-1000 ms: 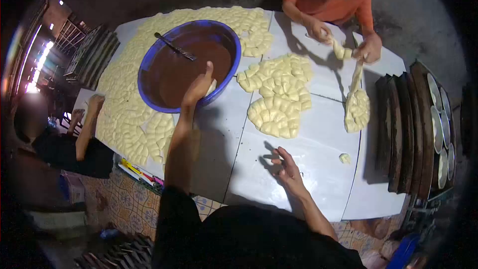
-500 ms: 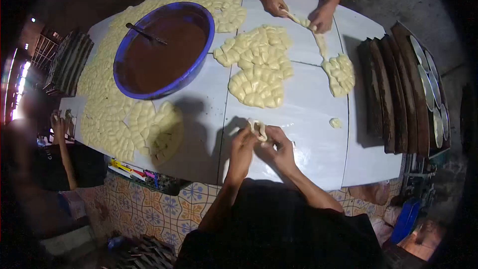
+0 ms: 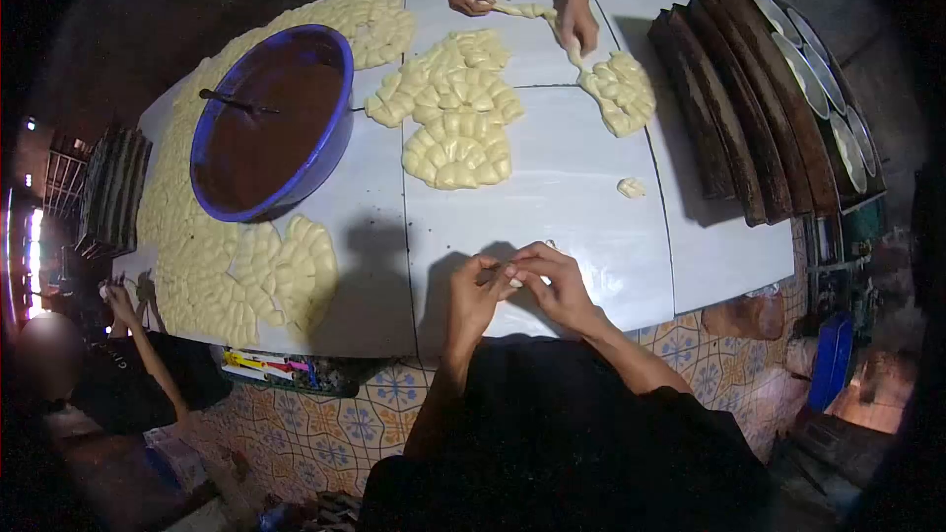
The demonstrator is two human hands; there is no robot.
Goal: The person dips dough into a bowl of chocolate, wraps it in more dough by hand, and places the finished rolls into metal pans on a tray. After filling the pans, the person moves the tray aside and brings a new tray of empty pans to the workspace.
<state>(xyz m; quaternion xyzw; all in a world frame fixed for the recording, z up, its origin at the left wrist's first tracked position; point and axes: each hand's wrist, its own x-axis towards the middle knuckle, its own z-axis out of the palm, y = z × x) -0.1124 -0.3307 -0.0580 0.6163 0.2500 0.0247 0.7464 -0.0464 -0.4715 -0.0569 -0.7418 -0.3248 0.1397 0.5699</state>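
Observation:
Close to the near edge of the white table, my left hand (image 3: 475, 298) and my right hand (image 3: 558, 288) meet, fingertips pinched together. Between them shows a small pale piece of dough (image 3: 515, 283), mostly hidden by the fingers. Beyond my hands lies a cluster of cut dough pieces (image 3: 458, 153), pressed side by side in a rounded patch. A single small dough piece (image 3: 631, 188) rests apart, to the right of that cluster.
A blue basin (image 3: 335, 153) of brown filling, a utensil in it, stands at left among dough sheets (image 3: 182, 236). Opposite, a person's hands (image 3: 578, 28) hold a dough strip near another dough pile (image 3: 621, 94). Dark metal trays (image 3: 724, 118) stand right. Another person is at far left.
The dough loop between my hands has closed into a smaller piece, and my fingertips have come together. The view has shifted. Across the table, the person's right-side hand has moved along the strip.

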